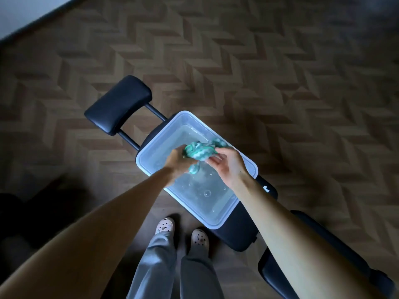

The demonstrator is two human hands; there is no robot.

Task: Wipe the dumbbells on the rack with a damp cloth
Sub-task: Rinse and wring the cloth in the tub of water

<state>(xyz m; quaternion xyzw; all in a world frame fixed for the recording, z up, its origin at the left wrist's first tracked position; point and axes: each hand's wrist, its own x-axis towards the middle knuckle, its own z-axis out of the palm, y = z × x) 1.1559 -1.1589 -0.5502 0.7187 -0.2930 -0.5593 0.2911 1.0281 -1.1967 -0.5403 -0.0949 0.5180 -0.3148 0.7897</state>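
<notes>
Fingers of left hand [177, 164] and right hand [226, 164] curl around a bunched green cloth [199, 152], gripping it from both ends. Cloth hangs above a water-filled plastic tub [145, 152] resting on a black bench [237, 234].

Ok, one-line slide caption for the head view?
Over a water-filled plastic tub on a black bench, left hand and right hand grip a bunched green-and-white cloth.
</notes>
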